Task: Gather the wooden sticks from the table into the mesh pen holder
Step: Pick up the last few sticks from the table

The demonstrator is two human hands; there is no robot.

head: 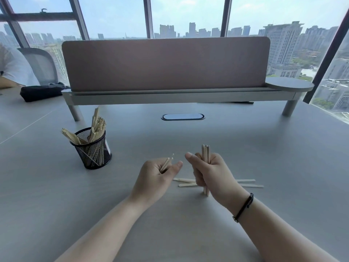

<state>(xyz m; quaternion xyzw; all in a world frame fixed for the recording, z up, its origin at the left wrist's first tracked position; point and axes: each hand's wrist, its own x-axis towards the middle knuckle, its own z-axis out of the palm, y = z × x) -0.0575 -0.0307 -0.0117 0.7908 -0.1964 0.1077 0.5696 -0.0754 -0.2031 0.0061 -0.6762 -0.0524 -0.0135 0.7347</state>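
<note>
A white label on the black wire-mesh pen holder point(93, 148) is too blurred to read; the holder stands on the grey table point(245, 140), left of both hands, with many pale flat wooden sticks point(97, 125) leaning out of it. The right hand point(213, 174) grips an upright bundle of sticks point(205, 154), its lower ends touching the table, while the left hand point(156, 176) curls round a few thin sticks point(168, 163). Several loose sticks point(186, 182) lie flat just beyond the hands.

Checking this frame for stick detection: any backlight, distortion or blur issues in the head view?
Head view: bright windows backlight the scene, yet the table is evenly lit with soft shadows; wide-angle bending curves window frames and table edges; left hand, right hand and mesh pen holder are fairly sharp; sticks on the table are pale, low contrast.
</note>
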